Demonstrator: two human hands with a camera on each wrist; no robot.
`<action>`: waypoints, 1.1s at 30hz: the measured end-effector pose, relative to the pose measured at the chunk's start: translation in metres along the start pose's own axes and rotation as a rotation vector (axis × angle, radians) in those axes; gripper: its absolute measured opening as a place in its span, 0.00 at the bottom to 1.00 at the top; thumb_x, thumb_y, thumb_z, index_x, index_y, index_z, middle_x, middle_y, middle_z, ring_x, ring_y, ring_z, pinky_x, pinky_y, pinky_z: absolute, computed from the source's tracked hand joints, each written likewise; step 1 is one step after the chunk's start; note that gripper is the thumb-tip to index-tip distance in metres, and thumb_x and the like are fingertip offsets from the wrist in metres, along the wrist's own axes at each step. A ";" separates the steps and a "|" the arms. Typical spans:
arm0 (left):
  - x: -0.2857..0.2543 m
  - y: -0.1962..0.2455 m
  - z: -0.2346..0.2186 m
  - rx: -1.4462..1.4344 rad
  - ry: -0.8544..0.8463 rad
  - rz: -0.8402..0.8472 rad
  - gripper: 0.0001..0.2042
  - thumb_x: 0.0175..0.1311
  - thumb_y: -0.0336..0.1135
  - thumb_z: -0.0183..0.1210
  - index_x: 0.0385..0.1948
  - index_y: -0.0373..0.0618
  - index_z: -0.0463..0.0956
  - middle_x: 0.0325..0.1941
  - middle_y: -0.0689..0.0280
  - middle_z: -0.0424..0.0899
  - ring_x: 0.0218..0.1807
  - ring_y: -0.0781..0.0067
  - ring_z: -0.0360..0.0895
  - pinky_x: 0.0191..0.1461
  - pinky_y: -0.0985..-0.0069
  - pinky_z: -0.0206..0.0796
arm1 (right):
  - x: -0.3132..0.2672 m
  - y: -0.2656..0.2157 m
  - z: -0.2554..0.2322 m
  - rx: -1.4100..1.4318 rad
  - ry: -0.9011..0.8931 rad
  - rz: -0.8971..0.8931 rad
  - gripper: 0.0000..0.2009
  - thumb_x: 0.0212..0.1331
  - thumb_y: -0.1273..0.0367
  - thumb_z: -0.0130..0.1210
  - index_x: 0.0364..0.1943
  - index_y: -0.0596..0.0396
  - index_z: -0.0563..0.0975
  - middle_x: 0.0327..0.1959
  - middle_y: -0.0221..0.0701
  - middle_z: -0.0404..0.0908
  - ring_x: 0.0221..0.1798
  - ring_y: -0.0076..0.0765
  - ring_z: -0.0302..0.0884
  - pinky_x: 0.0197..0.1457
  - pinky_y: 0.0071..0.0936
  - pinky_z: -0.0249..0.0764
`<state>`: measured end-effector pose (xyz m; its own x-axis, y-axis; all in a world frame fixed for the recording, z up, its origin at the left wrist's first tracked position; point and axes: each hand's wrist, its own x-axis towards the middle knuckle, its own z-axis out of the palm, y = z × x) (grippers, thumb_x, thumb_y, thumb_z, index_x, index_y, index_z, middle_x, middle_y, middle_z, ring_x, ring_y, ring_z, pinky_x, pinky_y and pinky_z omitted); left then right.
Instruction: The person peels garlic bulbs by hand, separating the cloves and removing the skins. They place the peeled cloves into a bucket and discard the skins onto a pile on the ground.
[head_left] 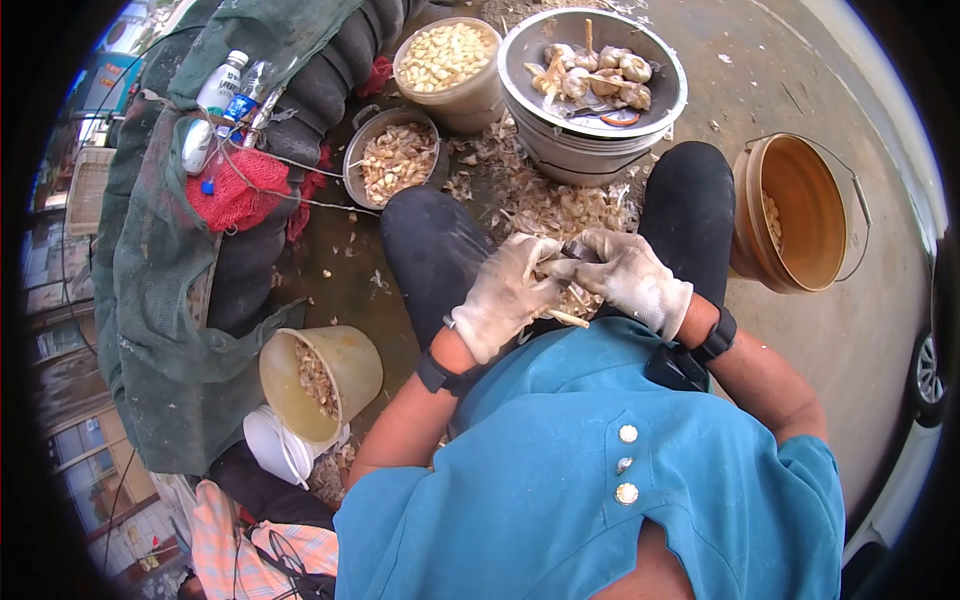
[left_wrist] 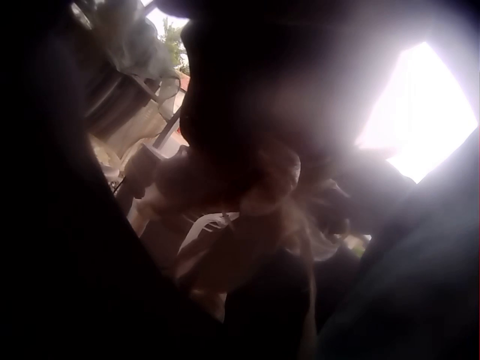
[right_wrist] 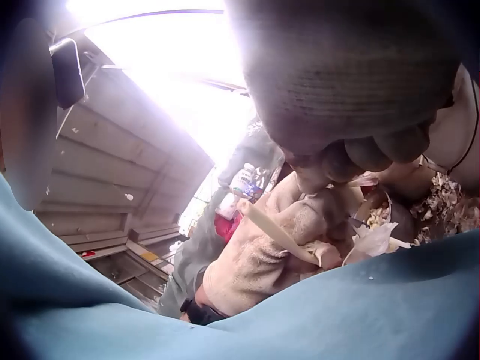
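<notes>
Both hands wear pale, soiled work gloves and meet over the lap in the head view. My left hand [head_left: 505,295] grips a garlic bulb, mostly hidden by the gloves, whose cut stem [head_left: 568,318] pokes out toward the blue shirt. In the right wrist view that stem [right_wrist: 277,234] lies across the left glove, with loose papery skin [right_wrist: 371,241] beside it. My right hand [head_left: 632,278] bends its dark-stained fingers and thumb onto the same bulb from the other side. The left wrist view is dark and blurred around the fingers.
Ahead stands a basin [head_left: 520,75] of whole garlic bulbs on a bucket. Left of it are a bucket of peeled cloves [head_left: 445,105] and a pot [head_left: 352,165] of unpeeled cloves. A brown bucket [head_left: 815,215] tilts at right, a yellowish one [head_left: 355,370] at left. Skins [head_left: 590,207] litter the ground.
</notes>
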<state>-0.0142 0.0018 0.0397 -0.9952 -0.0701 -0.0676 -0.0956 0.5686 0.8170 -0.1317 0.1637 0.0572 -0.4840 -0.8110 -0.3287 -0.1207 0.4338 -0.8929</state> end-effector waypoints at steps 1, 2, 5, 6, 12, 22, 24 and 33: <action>-0.002 -0.007 0.003 0.000 0.001 -0.002 0.12 0.50 0.26 0.62 0.37 0.50 0.78 0.46 0.56 0.76 0.47 0.51 0.75 0.47 0.62 0.71 | 0.000 -0.004 -0.003 0.000 -0.002 0.000 0.16 0.59 0.57 0.65 0.33 0.58 0.77 0.23 0.24 0.73 0.27 0.17 0.66 0.30 0.24 0.66; -0.003 -0.013 0.006 0.117 0.070 0.142 0.13 0.51 0.27 0.62 0.40 0.47 0.78 0.45 0.56 0.75 0.47 0.52 0.75 0.48 0.63 0.70 | -0.003 -0.011 -0.009 0.314 -0.110 0.092 0.15 0.60 0.57 0.63 0.34 0.55 0.78 0.23 0.23 0.73 0.25 0.17 0.65 0.28 0.22 0.64; -0.004 -0.014 0.006 0.147 0.111 0.194 0.16 0.52 0.29 0.61 0.45 0.42 0.77 0.45 0.55 0.75 0.46 0.53 0.75 0.49 0.65 0.69 | -0.002 -0.009 -0.018 0.793 -0.153 0.186 0.10 0.63 0.60 0.61 0.35 0.49 0.77 0.20 0.15 0.66 0.19 0.10 0.56 0.21 0.14 0.51; -0.004 -0.009 0.003 0.063 0.084 0.099 0.18 0.52 0.29 0.61 0.47 0.40 0.76 0.45 0.54 0.75 0.46 0.54 0.75 0.50 0.66 0.69 | 0.000 -0.006 -0.020 0.831 -0.082 0.193 0.09 0.63 0.61 0.60 0.35 0.50 0.76 0.20 0.15 0.65 0.19 0.11 0.56 0.21 0.14 0.51; -0.006 -0.008 0.004 -0.431 0.070 -0.198 0.21 0.54 0.27 0.58 0.52 0.37 0.74 0.48 0.62 0.76 0.50 0.72 0.75 0.53 0.75 0.70 | 0.002 0.025 -0.021 0.650 0.062 0.285 0.13 0.65 0.58 0.58 0.38 0.52 0.77 0.23 0.20 0.74 0.19 0.12 0.60 0.21 0.14 0.55; 0.003 0.005 0.009 -0.835 -0.001 -0.232 0.25 0.54 0.25 0.56 0.58 0.39 0.70 0.53 0.64 0.76 0.52 0.75 0.74 0.59 0.77 0.66 | -0.001 0.015 -0.012 0.655 -0.175 0.323 0.24 0.60 0.50 0.62 0.49 0.55 0.75 0.28 0.21 0.75 0.24 0.13 0.64 0.25 0.15 0.62; 0.005 0.001 0.012 -0.415 0.049 -0.064 0.28 0.52 0.24 0.56 0.61 0.40 0.68 0.54 0.64 0.76 0.54 0.73 0.73 0.61 0.75 0.64 | 0.002 0.007 -0.009 0.569 -0.175 0.265 0.24 0.59 0.53 0.63 0.50 0.55 0.76 0.33 0.23 0.78 0.32 0.14 0.70 0.35 0.17 0.69; 0.016 0.006 0.021 -0.609 0.011 -0.203 0.23 0.63 0.30 0.59 0.60 0.34 0.67 0.56 0.59 0.75 0.51 0.73 0.75 0.54 0.78 0.69 | -0.007 0.054 -0.036 0.434 0.091 0.159 0.29 0.55 0.47 0.64 0.45 0.62 0.77 0.37 0.31 0.80 0.41 0.24 0.73 0.47 0.25 0.71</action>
<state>-0.0311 0.0210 0.0314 -0.9578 -0.1376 -0.2523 -0.2514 -0.0236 0.9676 -0.1660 0.2073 0.0228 -0.5439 -0.7016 -0.4604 0.3249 0.3298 -0.8864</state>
